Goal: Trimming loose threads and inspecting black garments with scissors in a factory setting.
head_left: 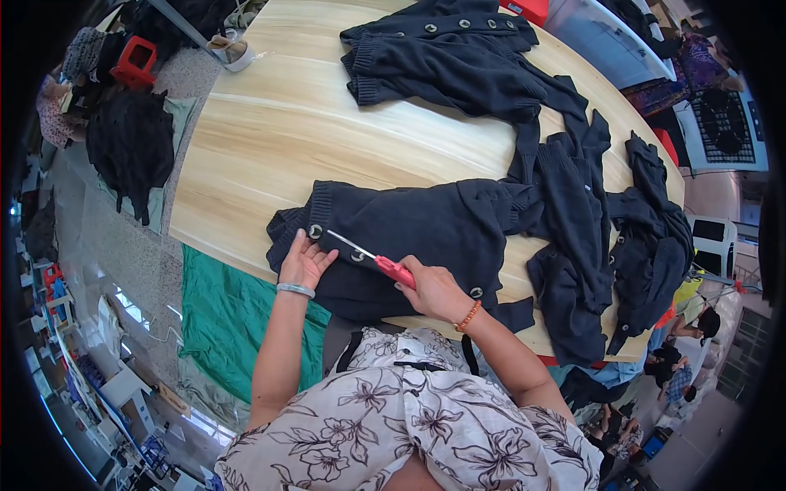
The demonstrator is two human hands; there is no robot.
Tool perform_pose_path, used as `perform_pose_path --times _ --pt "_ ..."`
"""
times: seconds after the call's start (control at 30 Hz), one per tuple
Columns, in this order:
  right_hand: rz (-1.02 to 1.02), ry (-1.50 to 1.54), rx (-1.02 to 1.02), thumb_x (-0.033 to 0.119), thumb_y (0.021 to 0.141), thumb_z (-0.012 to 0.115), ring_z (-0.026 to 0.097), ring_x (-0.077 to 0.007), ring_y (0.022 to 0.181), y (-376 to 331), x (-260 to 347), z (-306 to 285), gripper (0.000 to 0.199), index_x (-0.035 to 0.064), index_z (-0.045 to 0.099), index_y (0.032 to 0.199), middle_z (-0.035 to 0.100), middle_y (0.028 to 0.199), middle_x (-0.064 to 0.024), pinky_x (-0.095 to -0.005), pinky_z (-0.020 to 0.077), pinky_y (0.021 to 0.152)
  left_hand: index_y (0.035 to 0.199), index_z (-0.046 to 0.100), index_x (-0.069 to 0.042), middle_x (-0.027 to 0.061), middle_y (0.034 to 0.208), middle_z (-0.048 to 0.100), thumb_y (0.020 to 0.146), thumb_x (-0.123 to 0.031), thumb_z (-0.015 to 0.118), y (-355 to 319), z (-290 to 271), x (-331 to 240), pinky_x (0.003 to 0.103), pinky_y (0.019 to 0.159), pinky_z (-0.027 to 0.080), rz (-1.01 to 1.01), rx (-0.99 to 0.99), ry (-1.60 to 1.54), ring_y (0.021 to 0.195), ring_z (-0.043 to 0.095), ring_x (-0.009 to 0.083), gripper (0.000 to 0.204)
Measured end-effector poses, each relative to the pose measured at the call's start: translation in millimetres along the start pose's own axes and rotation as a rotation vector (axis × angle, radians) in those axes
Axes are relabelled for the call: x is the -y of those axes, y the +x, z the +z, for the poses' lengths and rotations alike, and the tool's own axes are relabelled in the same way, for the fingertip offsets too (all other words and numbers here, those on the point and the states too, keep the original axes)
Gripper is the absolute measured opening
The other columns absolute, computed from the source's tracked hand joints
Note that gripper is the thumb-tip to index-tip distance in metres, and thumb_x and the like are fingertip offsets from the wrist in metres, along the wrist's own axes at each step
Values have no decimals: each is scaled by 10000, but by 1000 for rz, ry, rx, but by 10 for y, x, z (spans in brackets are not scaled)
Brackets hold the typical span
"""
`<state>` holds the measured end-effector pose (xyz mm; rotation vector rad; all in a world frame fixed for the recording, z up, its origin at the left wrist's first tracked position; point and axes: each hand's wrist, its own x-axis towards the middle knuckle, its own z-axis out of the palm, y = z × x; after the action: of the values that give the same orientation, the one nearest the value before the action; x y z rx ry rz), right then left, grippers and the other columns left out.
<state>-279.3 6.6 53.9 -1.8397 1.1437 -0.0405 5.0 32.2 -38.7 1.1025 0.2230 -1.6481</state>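
Head view: we see our R hand (438,292) wrapped round a red-grip tool (395,271) w/ a thin silver end, held at a slant so the tip points up & left. The tip is just beside a round button (315,231) on a dark knit top (417,221). The top lies folded on the near side of the wood tbl (254,131), right in front of us. Our L hand (307,263) is part wide, palm up, fingers a bit bent & apart, at the top's left end, near the same button. We can't tell if its fingertips pinch the knit. A 2nd button (357,256) sits close to the silver end, & a 3rd button (476,293) is near our R wrist. We wear a pale bangle (295,290) on the L arm & orange beads (468,316) on the R. Our shirt (360,417) is white w/ dark flowers. More dark knits are on the tbl: a big one w/ buttons (442,69) at the far side, a bunch (573,254) just to the R, & one more (655,237) by the R edge. A white cup (236,56) is by the far L edge. Lower down on the L, we see a green cloth (237,311), a dark heap of clothes (131,147) & a red plastic thing (133,63).
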Motion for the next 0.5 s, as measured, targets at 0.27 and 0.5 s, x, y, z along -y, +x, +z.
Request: perform_pose_path --times 0.27,0.5 --pt "99 67 12 145 900 632 646 -397 817 -593 -202 -192 314 77 496 1174 643 880 -199 -456 492 712 945 560 -34 104 972 659 878 -194 723 -388 593 340 394 618 628 -114 -75 380 866 690 246 238" --pt "145 -10 0 228 908 640 650 -390 802 -796 -280 -221 323 87 517 1171 651 851 -188 -459 494 719 930 593 -8 101 914 668 904 -194 695 -126 414 526 395 652 622 -69 -116 308 791 704 251 213"
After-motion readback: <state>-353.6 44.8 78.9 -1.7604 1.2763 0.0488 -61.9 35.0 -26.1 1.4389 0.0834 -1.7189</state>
